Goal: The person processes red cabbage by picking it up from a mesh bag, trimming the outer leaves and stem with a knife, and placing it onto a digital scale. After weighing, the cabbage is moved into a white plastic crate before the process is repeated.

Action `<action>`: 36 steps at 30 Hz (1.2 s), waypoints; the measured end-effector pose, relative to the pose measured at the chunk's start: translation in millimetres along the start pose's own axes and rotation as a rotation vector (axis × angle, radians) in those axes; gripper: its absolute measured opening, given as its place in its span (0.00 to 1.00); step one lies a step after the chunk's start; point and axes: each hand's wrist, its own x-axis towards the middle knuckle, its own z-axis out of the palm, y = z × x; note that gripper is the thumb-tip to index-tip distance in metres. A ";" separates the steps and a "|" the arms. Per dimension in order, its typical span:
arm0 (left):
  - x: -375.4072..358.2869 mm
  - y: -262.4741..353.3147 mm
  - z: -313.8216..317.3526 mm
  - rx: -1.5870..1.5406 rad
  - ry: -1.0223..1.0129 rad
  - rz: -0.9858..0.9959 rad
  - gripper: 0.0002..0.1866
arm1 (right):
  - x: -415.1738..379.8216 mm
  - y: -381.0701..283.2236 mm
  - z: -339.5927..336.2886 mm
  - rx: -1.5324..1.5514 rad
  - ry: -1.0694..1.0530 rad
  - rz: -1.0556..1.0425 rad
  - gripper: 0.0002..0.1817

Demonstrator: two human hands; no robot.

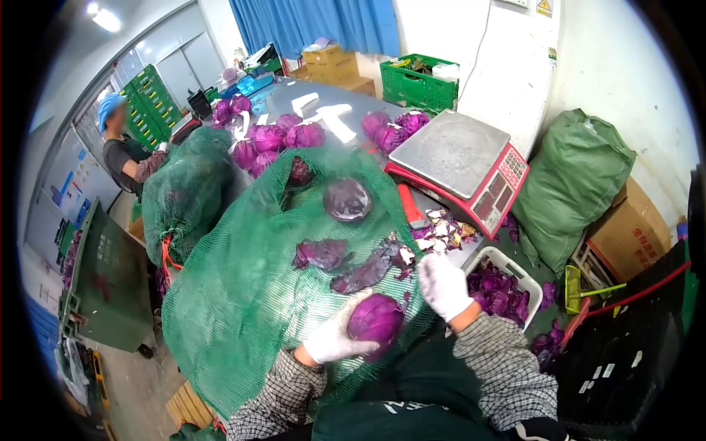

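Note:
My left hand (pixel 338 334), in a white glove, is wrapped round a red cabbage (pixel 376 323) above the near part of a green mesh sack (pixel 235 294). To its right my gloved right hand (pixel 443 285) is raised beside the sack's edge, apart from the cabbage. Its fingers look loosely extended, with nothing visible in them. Torn outer leaves (pixel 364 270) lie on the mesh just beyond both hands. Farther up the sack sits a dark, dull cabbage (pixel 347 200). Another cabbage (pixel 300 171) shows at the sack's opening.
A red scale (pixel 448 158) stands on the table at right, near a red-handled knife (pixel 410 206) and trimmings (pixel 445 234). Below, a white basket (pixel 533 283) holds leaves. Several cabbages (pixel 268 138) lie behind the sack. A co-worker (pixel 125 151) stands at left by another full sack (pixel 184 191).

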 end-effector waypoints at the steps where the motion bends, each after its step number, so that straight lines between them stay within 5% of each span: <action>1: 1.1 -1.0 1.2 0.004 0.007 0.038 0.55 | -0.1 12.0 -2.0 -0.004 0.061 0.012 0.05; 5: 2.0 1.8 0.1 -0.165 0.002 -0.030 0.54 | -1.1 5.9 -41.6 0.484 -0.521 0.522 0.13; 6: 3.1 -0.8 0.0 -0.139 -0.003 -0.018 0.54 | -11.1 -0.6 -33.4 1.145 -0.437 0.634 0.22; 7: 3.0 -0.4 0.4 -0.130 -0.009 -0.021 0.54 | -6.7 -11.5 -38.7 0.553 -0.432 0.194 0.28; 9: 3.1 1.6 -2.1 -0.097 -0.024 -0.027 0.54 | -11.0 -29.7 -29.8 0.503 -0.397 0.031 0.24; 15: -0.3 -1.2 3.9 -0.210 0.002 -0.030 0.53 | -14.4 -37.4 -12.1 0.281 -0.344 0.011 0.11; 17: -2.4 -10.0 4.3 -0.251 0.015 -0.046 0.53 | -14.7 -28.0 -1.0 0.261 -0.156 0.056 0.08; 21: -16.6 -10.9 5.4 -0.177 0.027 0.077 0.52 | -24.9 25.5 -13.5 0.192 -0.041 0.355 0.09; 25: -12.1 -21.6 0.1 -0.509 0.057 0.006 0.53 | -44.0 53.4 -55.8 -0.087 -0.014 0.322 0.22; 27: -6.8 -28.1 -7.0 -0.500 0.045 -0.003 0.53 | -42.8 32.9 -64.7 0.070 -0.161 0.348 0.28; 29: -4.3 -32.2 -5.9 -0.619 0.043 0.001 0.53 | -46.4 8.5 -43.7 0.585 -0.243 0.339 0.28; 33: -4.7 -29.3 -5.4 -0.572 0.046 -0.001 0.54 | -22.9 -49.0 -27.1 0.648 -0.353 0.118 0.22; 36: -3.9 -34.8 -6.2 -0.599 0.040 0.009 0.54 | -29.3 -32.5 5.1 0.638 -0.349 0.200 0.12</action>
